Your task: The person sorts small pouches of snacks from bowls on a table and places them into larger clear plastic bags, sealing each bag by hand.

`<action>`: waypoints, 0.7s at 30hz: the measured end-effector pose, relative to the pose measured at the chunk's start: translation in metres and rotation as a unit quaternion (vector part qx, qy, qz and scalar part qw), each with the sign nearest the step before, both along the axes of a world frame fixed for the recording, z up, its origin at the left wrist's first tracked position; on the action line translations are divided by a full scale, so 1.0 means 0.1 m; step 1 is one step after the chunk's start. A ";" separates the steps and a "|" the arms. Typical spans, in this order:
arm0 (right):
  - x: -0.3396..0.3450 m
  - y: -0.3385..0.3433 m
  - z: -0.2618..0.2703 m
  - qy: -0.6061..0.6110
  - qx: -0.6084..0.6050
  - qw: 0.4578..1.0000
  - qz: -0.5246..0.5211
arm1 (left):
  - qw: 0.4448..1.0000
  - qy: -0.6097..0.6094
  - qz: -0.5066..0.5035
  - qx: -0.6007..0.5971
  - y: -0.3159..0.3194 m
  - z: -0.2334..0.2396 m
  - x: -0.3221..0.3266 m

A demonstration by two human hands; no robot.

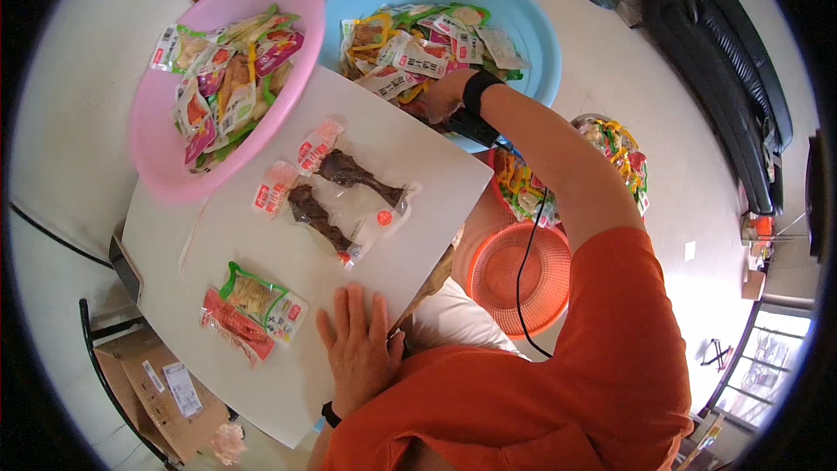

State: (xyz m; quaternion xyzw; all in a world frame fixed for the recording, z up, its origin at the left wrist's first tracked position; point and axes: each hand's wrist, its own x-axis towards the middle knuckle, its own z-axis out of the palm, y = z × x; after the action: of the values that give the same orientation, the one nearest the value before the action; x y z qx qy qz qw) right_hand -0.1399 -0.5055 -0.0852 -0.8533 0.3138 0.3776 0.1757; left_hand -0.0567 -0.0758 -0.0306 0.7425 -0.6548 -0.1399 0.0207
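Observation:
My left hand (361, 347) lies flat on the white table (386, 124), fingers spread, with nothing in it. Close by are a green-edged snack packet (261, 301) and a red vacuum packet (237, 326), side by side. Farther up the table, two clear vacuum packs, one (356, 176) above the other (320, 222), each hold a dark drumstick-shaped piece of meat. My right hand (446, 97) reaches into the light blue basin (543, 72) among many snack packets (418, 55). Its fingers are mostly hidden, so a grip cannot be made out.
A pink basin (147, 137) of packets stands at the table's far left. An orange plastic basket (520, 281) sits on the floor beside my leg, near more packets (523, 190). A black cable (521, 275) hangs by my right arm. A cardboard box (157, 392) lies left.

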 end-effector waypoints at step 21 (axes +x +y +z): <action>-0.82 1.01 1.03 -0.625 0.176 0.678 -0.346 | 0.994 0.002 -0.005 -0.109 0.07 -0.03 0.00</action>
State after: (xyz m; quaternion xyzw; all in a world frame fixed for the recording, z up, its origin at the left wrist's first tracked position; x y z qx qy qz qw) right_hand -0.2215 -0.4043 0.0180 -0.6747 0.3317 -0.2830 0.5956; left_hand -0.0567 -0.0692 -0.0337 0.7323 -0.6696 -0.0698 0.1023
